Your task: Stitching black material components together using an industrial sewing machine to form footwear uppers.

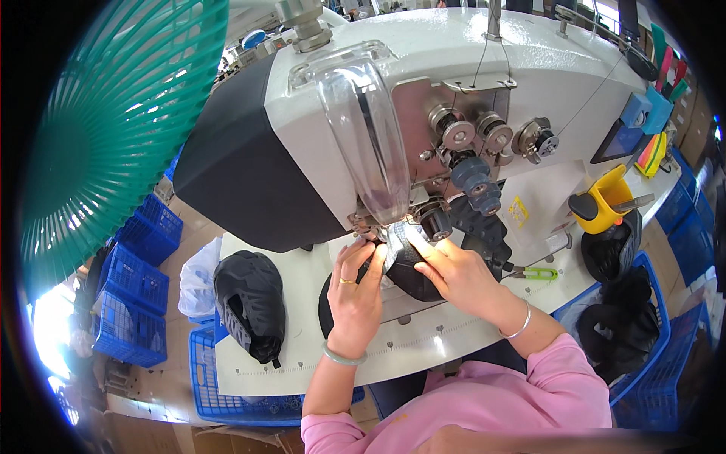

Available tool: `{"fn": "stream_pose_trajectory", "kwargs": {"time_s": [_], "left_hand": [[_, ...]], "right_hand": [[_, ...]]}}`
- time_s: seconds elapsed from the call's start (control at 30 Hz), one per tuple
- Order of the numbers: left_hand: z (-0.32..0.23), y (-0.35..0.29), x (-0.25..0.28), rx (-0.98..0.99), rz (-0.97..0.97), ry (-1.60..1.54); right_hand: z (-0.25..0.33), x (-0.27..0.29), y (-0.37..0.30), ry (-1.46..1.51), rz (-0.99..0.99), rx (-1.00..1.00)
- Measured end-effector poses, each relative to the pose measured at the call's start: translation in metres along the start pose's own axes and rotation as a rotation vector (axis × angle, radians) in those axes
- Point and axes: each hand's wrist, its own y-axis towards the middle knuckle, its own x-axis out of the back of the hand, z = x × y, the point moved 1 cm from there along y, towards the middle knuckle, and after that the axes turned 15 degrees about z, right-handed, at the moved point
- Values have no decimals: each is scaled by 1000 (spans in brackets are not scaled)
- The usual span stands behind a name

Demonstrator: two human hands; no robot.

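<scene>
Both hands are at the needle area of a large white sewing machine [446,45], on a black shoe upper [416,281] with a grey-white lining strip. My left hand [355,284] presses its fingertips on the left edge of the piece; a ring and a bangle show on it. From the right, my right hand [459,276] has its fingers closed on the piece, with the index finger pointing toward the needle. The needle and the fingertips' exact hold are partly hidden by the machine head. Another black shoe upper [249,304] lies to the left on the white table [363,367].
A green fan guard [128,98] fills the upper left. Green-handled snips [538,273] and a yellow holder [609,203] are on the right of the table. Blue baskets [130,325] stand at the left, and a blue crate [643,363] of black pieces sits at the right.
</scene>
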Motion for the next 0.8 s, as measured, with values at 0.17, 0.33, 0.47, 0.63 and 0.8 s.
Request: {"fn": "stream_pose_trajectory", "kwargs": {"time_s": [0.17, 0.33, 0.47, 0.63, 0.8], "left_hand": [[13, 4, 1, 68, -55, -282], [8, 4, 1, 109, -83, -252], [7, 3, 3, 4, -88, -177], [12, 5, 2, -34, -56, -172], [16, 7, 2, -50, -44, -159]], "right_hand": [[-1, 1, 1, -22, 25, 27], [4, -1, 2, -45, 24, -1], [11, 1, 2, -55, 51, -21], [15, -2, 1, -54, 69, -43], [17, -8, 4, -91, 84, -76]]}}
